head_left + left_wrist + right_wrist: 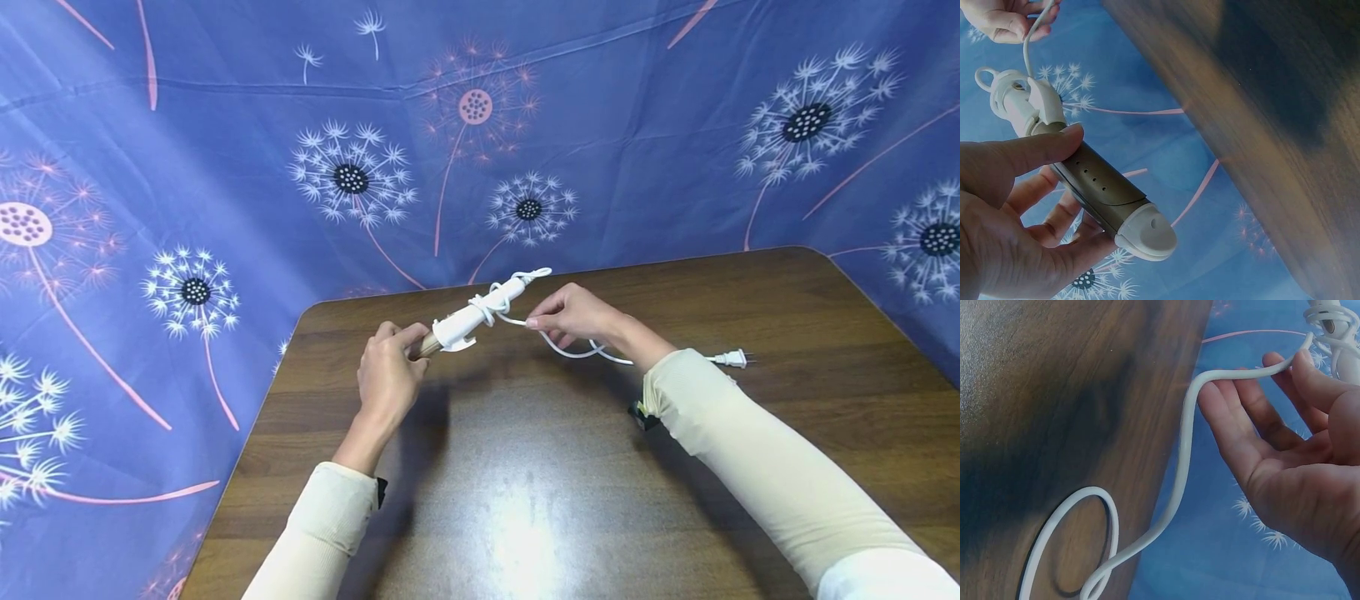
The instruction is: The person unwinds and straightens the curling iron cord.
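Evidently, the hair iron (459,327) is held above the table (825,333), its brown end (1102,178) gripped by the left hand (390,367), likely to leave the cord-wound handle (512,291) free, while the right hand (581,317) pinches the white cord (1184,450) just beside it. Right of the iron, a sleeve (750,450) hides some cord before the plug (732,358); behind the iron hangs a flowered cloth (637,167).

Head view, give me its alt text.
A person's left hand holds a white-and-bronze rod-shaped styling iron by its bronze barrel; the right hand pinches its thin white cord, partly wound round the handle, above a brown wood-grain table.
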